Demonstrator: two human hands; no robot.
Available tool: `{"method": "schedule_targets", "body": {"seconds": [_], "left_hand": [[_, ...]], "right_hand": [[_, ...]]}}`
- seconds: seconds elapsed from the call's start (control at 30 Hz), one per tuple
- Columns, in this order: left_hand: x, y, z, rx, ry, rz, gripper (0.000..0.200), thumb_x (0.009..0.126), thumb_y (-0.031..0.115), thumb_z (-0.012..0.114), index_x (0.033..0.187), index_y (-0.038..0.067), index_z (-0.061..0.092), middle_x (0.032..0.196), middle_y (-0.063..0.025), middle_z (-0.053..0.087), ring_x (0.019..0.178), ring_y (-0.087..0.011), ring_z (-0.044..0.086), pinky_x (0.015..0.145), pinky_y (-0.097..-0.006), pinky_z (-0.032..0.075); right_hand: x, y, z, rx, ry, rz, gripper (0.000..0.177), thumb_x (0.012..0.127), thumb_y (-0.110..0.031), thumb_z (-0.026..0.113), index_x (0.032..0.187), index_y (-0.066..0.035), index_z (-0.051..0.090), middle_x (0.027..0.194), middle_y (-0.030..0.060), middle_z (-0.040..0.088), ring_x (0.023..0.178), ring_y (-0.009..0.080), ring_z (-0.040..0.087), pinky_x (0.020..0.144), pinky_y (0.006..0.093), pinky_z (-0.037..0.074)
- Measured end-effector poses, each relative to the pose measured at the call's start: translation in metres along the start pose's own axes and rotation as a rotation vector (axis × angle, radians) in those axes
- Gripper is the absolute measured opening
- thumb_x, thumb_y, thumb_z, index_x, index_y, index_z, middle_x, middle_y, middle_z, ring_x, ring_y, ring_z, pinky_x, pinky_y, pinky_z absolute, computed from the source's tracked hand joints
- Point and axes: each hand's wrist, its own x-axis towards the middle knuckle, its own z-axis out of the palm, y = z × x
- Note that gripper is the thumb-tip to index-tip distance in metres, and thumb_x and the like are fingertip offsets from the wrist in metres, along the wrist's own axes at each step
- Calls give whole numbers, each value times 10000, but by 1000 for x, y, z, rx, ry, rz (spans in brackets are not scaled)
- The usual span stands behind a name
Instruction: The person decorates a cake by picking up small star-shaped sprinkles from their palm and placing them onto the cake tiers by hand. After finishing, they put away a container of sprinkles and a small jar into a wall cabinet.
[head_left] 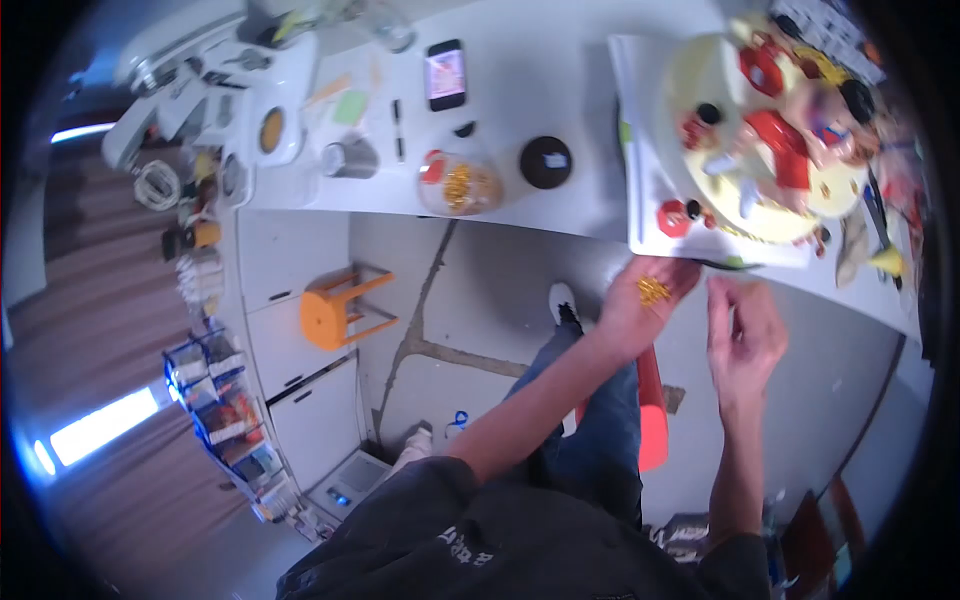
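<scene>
My left hand (632,325) is palm up with its fingers curled, cupping small gold beads (653,291) in the palm. It is just below the front edge of a white cake board (640,150). Close by on the right, my right hand (748,335) has its fingertips pinched together; whatever is between them is too small to make out. On the board stands a pale yellow cake (690,85) with red and skin-toned figure decorations (780,145) and gold beads around its base. A clear jar (480,190) of gold beads lies left of the board.
Along the white table (590,90) are a dark round lid (546,162), a phone (446,75), a black pen (398,130) and a metal cup (350,159). An orange stool (322,318) and a red stool (652,430) stand below. Tools crowd the far right.
</scene>
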Motion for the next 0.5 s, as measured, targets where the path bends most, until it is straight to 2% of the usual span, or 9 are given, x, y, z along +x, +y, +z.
{"method": "schedule_targets", "body": {"seconds": [0.03, 0.1, 0.2, 0.5], "left_hand": [[-5, 3, 17, 91, 96, -15, 417, 1094, 310, 489, 1283, -46, 597, 1220, -151, 697, 1233, -268, 631, 1138, -424, 478], [-8, 2, 18, 106, 155, -98, 458, 1105, 331, 464, 1298, -68, 578, 1237, -162, 686, 1233, -269, 632, 1143, -413, 475], [-11, -3, 28, 171, 230, -103, 478, 1112, 315, 408, 1314, -87, 568, 1289, -202, 657, 1272, -296, 606, 1185, -432, 425], [-8, -12, 21, 131, 170, -107, 466, 1110, 310, 413, 1253, -87, 609, 1227, -208, 689, 1231, -309, 629, 1168, -433, 441]], "right_hand": [[-9, 2, 5, 7, -127, -6, 103, 853, 2, 771, 951, -9, 740, 829, 110, 684, 671, 248, 672, 627, 352, 540], [-19, -1, 22, -32, -207, -22, 107, 859, -33, 762, 964, -19, 744, 889, 108, 692, 714, 273, 684, 645, 369, 554], [-31, 6, 35, -76, -285, -19, 133, 855, -70, 759, 981, -31, 750, 953, 97, 698, 783, 293, 702, 682, 387, 572], [-27, 6, 34, -88, -305, -44, 157, 842, -72, 753, 996, -45, 744, 947, 85, 699, 822, 287, 714, 681, 390, 571]]}}
